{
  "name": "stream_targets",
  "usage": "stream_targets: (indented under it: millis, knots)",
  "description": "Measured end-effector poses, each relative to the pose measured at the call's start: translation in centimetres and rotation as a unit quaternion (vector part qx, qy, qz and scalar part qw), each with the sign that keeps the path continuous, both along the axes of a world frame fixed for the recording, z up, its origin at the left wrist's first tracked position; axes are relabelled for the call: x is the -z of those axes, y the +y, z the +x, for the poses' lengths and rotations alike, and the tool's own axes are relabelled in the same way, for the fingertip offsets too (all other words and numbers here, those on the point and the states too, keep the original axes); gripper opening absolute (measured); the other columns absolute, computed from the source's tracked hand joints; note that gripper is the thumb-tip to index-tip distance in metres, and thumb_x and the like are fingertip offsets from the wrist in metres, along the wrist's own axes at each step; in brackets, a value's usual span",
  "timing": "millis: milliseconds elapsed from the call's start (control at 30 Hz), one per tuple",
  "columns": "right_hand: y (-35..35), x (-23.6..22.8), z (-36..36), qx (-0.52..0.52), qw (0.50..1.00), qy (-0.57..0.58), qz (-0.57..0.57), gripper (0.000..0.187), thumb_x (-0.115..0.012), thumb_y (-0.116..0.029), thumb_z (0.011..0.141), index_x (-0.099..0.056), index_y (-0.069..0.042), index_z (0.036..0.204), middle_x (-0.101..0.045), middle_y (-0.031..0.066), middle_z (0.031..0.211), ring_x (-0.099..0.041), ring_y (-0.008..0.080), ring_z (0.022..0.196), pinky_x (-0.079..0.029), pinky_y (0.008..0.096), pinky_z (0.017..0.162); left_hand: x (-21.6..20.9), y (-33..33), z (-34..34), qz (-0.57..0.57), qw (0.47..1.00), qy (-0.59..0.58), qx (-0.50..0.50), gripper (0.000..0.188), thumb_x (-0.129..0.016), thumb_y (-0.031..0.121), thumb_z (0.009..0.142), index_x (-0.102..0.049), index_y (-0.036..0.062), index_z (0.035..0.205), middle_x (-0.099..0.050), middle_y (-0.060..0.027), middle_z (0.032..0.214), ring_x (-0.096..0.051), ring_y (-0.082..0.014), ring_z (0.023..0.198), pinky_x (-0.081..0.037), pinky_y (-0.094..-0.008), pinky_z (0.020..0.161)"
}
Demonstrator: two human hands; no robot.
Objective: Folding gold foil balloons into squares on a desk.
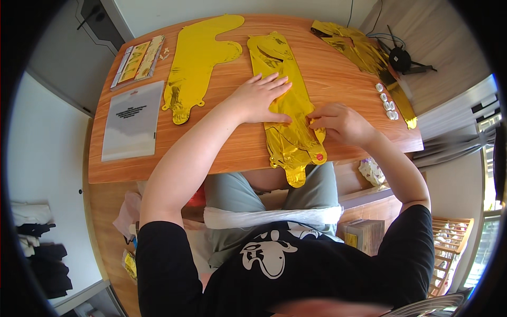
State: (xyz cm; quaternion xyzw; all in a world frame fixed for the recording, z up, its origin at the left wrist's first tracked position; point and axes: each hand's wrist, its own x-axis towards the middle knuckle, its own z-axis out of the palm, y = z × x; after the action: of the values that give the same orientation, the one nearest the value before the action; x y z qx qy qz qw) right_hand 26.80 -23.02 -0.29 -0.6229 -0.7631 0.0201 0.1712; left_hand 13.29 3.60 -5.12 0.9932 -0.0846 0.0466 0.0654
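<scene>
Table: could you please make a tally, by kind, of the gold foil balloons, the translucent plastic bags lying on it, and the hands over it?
Gold foil balloons: 3 (left balloon, middle balloon, right balloon)
Translucent plastic bag: 1
Hands: 2 (left hand, right hand)
Total: 6

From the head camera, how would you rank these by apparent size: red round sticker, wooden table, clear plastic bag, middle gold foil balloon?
Largest to smallest:
1. wooden table
2. middle gold foil balloon
3. clear plastic bag
4. red round sticker
</scene>
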Motion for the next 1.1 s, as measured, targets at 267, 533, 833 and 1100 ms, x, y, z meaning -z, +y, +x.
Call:
stream_targets:
  millis: [267, 533, 833, 1100]
  knots:
    - [3.0, -1.2, -2.8, -0.009, 0.999, -0.039, 0.028, 0.032, -0.071, 0.001, 0.078, -0.07, -0.008, 0.109, -0.069, 0.0103, 0.12, -0.065, 0.0335, 0.11, -0.053, 0.0437, 0.094, 0.6, 0.2, -0.1, -0.032, 0.999, -0.028, 0.003, 0.103, -0.06, 0.079, 0.084, -0.036, 0.0143, 0.161, -0.033, -0.0085, 0.167, -0.025, -0.0286, 0.156, -0.02, -0.0471, 0.128]
    - [2.2, 1.2, -4.5, 0.069, 0.992, 0.084, 0.069, 0.04, -0.072, 0.001, 0.085, -0.061, -0.004, 0.122, -0.068, 0.0127, 0.121, -0.067, 0.0373, 0.108, -0.055, 0.0446, 0.094, 0.8, 0.3, 0.2, -0.005, 0.999, -0.037, 0.011, 0.095, -0.066, 0.066, 0.087, -0.034, 0.0153, 0.161, -0.033, -0.0067, 0.168, -0.026, -0.0266, 0.157, -0.021, -0.0474, 0.128]
    - [2.0, 1.3, -4.1, 0.002, 0.995, 0.021, 0.094, 0.025, -0.072, 0.0, 0.084, -0.072, -0.004, 0.109, -0.072, 0.0125, 0.116, -0.067, 0.0353, 0.111, -0.053, 0.0458, 0.097, 0.9, 0.4, 0.1, 0.02, 1.0, -0.022, 0.005, 0.088, -0.065, 0.057, 0.092, -0.032, 0.0164, 0.162, -0.03, -0.0046, 0.169, -0.024, -0.0245, 0.157, -0.021, -0.0468, 0.128]
    - [1.3, 1.4, -3.5, -0.022, 0.997, 0.012, 0.067, 0.031, -0.073, -0.003, 0.081, -0.074, -0.008, 0.111, -0.07, 0.0109, 0.124, -0.066, 0.033, 0.116, -0.052, 0.0454, 0.098, 1.5, 0.7, 0.6, -0.004, 0.999, -0.043, 0.006, 0.067, -0.042, 0.054, 0.107, -0.034, 0.0151, 0.161, -0.033, -0.0056, 0.168, -0.024, -0.0247, 0.157, -0.021, -0.0471, 0.128]
